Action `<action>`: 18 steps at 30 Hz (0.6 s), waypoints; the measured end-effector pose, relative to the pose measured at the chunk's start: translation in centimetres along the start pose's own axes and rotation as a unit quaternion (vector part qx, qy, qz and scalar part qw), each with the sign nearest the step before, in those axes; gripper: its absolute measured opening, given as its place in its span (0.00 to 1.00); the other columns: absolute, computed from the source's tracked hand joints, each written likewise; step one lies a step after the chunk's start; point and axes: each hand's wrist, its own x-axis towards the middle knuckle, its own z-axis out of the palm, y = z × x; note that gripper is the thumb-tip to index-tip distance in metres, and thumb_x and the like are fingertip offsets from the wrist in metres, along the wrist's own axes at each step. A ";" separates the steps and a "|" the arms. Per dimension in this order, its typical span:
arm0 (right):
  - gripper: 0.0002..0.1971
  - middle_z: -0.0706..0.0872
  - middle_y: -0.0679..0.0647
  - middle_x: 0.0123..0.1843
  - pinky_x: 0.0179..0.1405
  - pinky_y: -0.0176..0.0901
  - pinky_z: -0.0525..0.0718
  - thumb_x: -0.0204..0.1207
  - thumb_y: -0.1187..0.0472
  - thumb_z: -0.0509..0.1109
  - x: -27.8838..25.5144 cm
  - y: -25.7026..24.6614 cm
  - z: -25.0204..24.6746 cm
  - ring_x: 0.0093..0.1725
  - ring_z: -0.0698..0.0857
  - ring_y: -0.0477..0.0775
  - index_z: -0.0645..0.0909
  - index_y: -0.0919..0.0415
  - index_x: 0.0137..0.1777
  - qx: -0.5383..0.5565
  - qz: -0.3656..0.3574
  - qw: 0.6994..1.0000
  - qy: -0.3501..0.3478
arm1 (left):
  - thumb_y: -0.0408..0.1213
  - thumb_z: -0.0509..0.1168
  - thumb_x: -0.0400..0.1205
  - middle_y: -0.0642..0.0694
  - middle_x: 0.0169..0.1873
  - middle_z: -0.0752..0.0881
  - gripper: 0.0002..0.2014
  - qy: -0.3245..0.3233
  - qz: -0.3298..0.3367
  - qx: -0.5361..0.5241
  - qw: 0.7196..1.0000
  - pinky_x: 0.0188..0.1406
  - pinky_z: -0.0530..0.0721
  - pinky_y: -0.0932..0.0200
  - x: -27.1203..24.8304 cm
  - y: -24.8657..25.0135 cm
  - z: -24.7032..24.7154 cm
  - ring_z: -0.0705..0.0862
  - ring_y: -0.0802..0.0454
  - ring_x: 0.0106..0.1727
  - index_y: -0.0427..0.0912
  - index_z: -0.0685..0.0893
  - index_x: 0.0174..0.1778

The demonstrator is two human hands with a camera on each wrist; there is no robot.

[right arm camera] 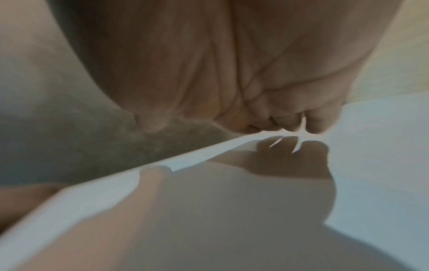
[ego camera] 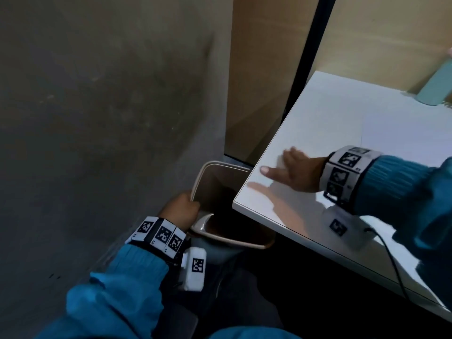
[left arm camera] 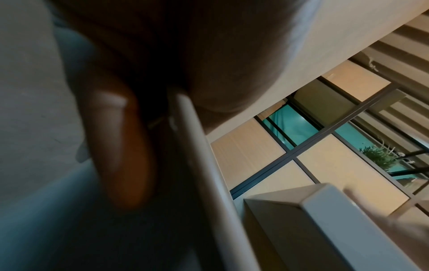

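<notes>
Clamped round the near rim of the bin [ego camera: 221, 164] - left hand [ego camera: 182, 207], fingers curled tight - holding it just below the corner of the table [ego camera: 342, 123]. Right hand [ego camera: 300, 172] laid on the tabletop near that edge, thumb out, fingers relaxed and pressing down, gripping nothing that shows. Pale patch [ego camera: 280, 160] under the fingertips - scrap or glare, impossible to tell.

Judged about midway: bin set to catch, sweep off the edge not yet made. Inside the bin only darkness and one pale curved piece [ego camera: 204, 220] beside the left hand. Grey-green object [ego camera: 434, 90] at the table's far end, well apart.
</notes>
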 end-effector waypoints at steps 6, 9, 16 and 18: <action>0.59 0.50 0.67 0.86 0.84 0.59 0.53 0.67 0.21 0.53 -0.6 -5.1 4.3 0.86 0.51 0.64 0.51 0.69 0.83 0.001 -0.127 0.991 0.035 | 0.36 0.57 0.78 0.41 0.42 0.89 0.12 -0.010 0.009 -0.014 1.000 0.52 0.86 0.45 0.9 -0.8 0.5 0.88 0.42 0.45 0.46 0.85 0.51; 0.52 0.45 0.62 0.88 0.86 0.50 0.46 0.74 0.27 0.55 -2.4 -6.6 3.1 0.87 0.45 0.58 0.47 0.66 0.86 0.042 -0.193 0.980 0.014 | 0.42 0.59 0.77 0.45 0.43 0.91 0.13 -0.024 0.027 -0.023 0.999 0.53 0.86 0.43 1.5 -1.4 0.5 0.90 0.45 0.46 0.50 0.87 0.52; 0.77 0.47 0.66 0.87 0.84 0.67 0.50 0.42 0.11 0.28 1.6 -4.0 1.3 0.87 0.47 0.65 0.47 0.67 0.85 -0.033 -0.033 0.999 -0.015 | 0.32 0.58 0.81 0.41 0.38 0.87 0.09 -0.004 0.012 -0.006 1.000 0.45 0.82 0.52 1.2 -0.7 0.4 0.86 0.42 0.42 0.43 0.84 0.44; 0.73 0.50 0.64 0.86 0.84 0.63 0.52 0.47 0.11 0.34 0.4 -5.8 3.1 0.87 0.47 0.65 0.52 0.66 0.83 -0.031 -0.125 0.992 -0.006 | 0.33 0.59 0.81 0.43 0.39 0.89 0.10 -0.013 0.018 -0.009 1.000 0.46 0.82 0.53 2.1 -1.2 0.7 0.87 0.45 0.43 0.44 0.85 0.46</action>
